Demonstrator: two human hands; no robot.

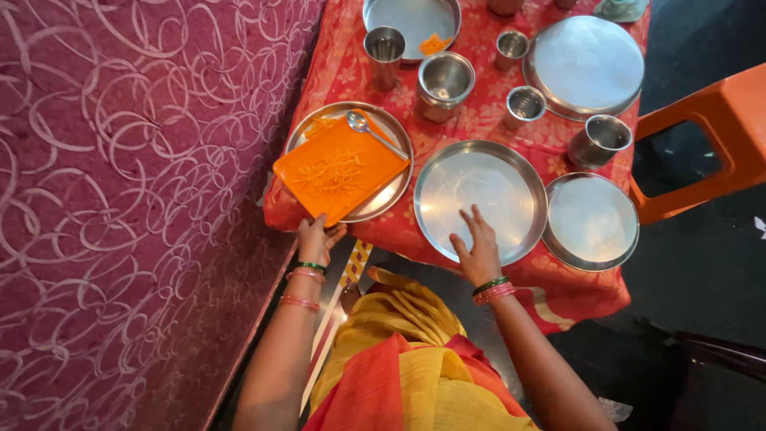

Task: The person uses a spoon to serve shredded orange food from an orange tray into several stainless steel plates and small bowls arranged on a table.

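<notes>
My left hand (318,238) grips the near corner of an orange square tray (339,172) strewn with orange shreds. The tray rests on a round steel plate (391,195), and a steel spoon (373,132) lies across its far corner. My right hand (477,246) lies with fingers spread on the near rim of a large empty steel plate (480,195) in the middle of the table. Both wrists wear green and pink bangles.
The small table has a red floral cloth (558,287). Further steel plates (590,219) (586,64), a far plate with orange shreds (411,20), and several steel cups and tumblers (444,84) stand on it. A maroon patterned bed (136,183) is left, an orange stool (710,152) right.
</notes>
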